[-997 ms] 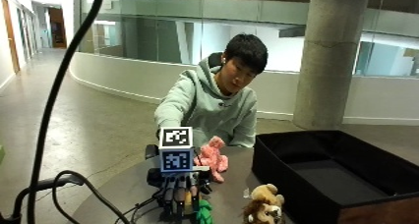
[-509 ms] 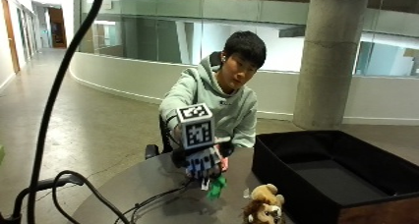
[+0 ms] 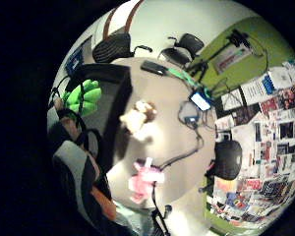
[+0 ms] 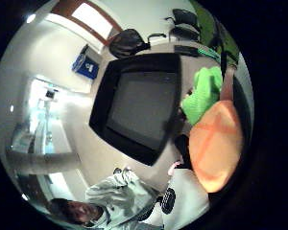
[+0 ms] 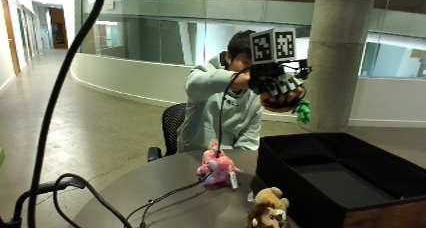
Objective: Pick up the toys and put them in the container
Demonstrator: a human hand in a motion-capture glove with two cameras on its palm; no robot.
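Note:
My gloved right hand (image 5: 278,88) is raised high above the near-left edge of the black container (image 5: 319,173). It grips a green and orange toy (image 5: 297,108), whose green end hangs below the fingers. That toy shows up close as the green plush (image 3: 81,97) and the green and orange plush (image 4: 209,120) in the palm views. The black container (image 4: 139,103) lies open below the palm. On the round table (image 5: 166,198) stand a pink plush toy (image 5: 217,165) and a tan lion plush (image 5: 269,208), also seen as the pink toy (image 3: 143,178) and the lion (image 3: 137,118).
A black cable (image 5: 160,200) runs across the table from the hand. A thick black cable (image 5: 60,88) crosses the left foreground. Office chairs (image 3: 187,46) and a tripod stand beyond the table. A concrete column (image 5: 336,53) rises behind the container.
The hand has risen from the tabletop with the green toy in its grip and moved right, toward the container. The pink toy and lion have stayed in place.

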